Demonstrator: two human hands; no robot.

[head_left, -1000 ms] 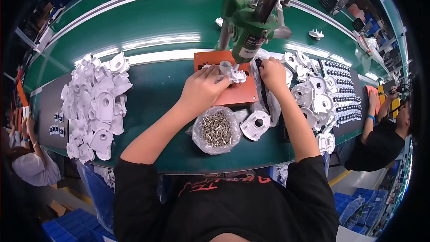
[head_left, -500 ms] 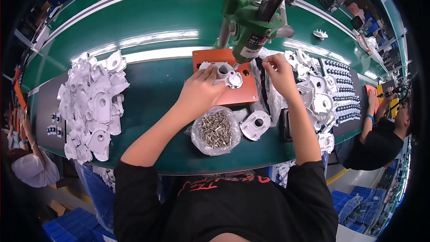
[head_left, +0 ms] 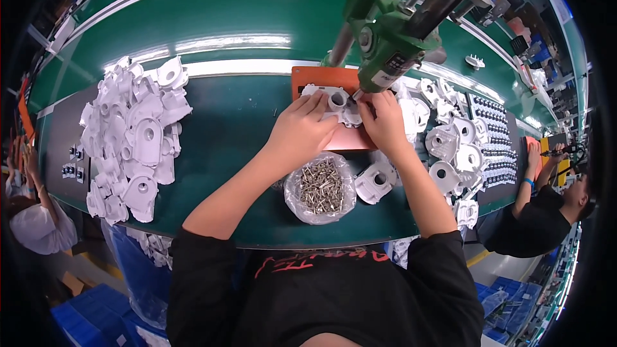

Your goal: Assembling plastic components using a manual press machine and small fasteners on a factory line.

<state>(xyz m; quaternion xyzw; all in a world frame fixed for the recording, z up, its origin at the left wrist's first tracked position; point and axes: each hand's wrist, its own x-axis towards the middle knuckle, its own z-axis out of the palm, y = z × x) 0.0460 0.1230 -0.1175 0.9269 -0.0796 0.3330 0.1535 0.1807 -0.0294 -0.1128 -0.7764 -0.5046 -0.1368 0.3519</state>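
Note:
A white plastic housing (head_left: 337, 101) with a round opening lies on the orange base plate (head_left: 355, 139) of a green bench press (head_left: 393, 58). My left hand (head_left: 302, 125) is closed on the housing's left side, pressing it to the plate. At its right end, close beneath the press tip, my right hand (head_left: 385, 123) has its fingers pinched together. What they hold, if anything, is hidden. Directly in front of the plate stands a plastic-lined bowl of metal pins or screws (head_left: 321, 187). A loose white housing (head_left: 375, 182) lies beside the bowl.
White housings (head_left: 144, 138) are heaped at the left, and more white parts (head_left: 459, 144) lie at the right. Rows of small black-and-white parts (head_left: 496, 138) lie beyond those. Another person (head_left: 546, 209) works at the far right, and one (head_left: 42, 225) at the far left.
My right hand has come down and left, from beside the press to the housing's right end. My left hand stays on the housing. The whole view has shifted slightly.

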